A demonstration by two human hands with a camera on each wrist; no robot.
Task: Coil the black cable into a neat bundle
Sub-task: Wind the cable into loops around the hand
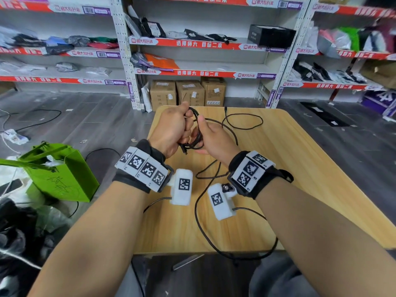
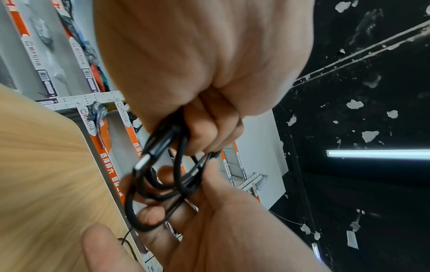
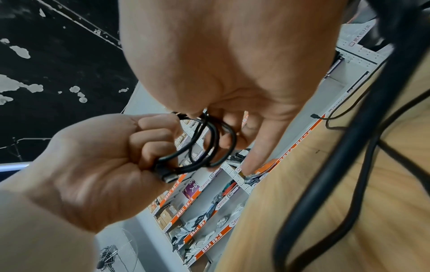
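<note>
Several black cable (image 1: 198,133) loops in left hand (image 1: 171,130), right hand (image 1: 214,139) alongside.

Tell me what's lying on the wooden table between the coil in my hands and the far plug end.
In the head view, loose loops of the black cable lie on the light wooden table, running from the right hand to the plug end.

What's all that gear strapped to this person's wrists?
Both arms are bare, no sleeves. Each wrist carries a black strap faced with white panels printed with square black-and-white codes. A white box bearing one such code hangs beside each wrist, with a thin black lead running from it.
</note>
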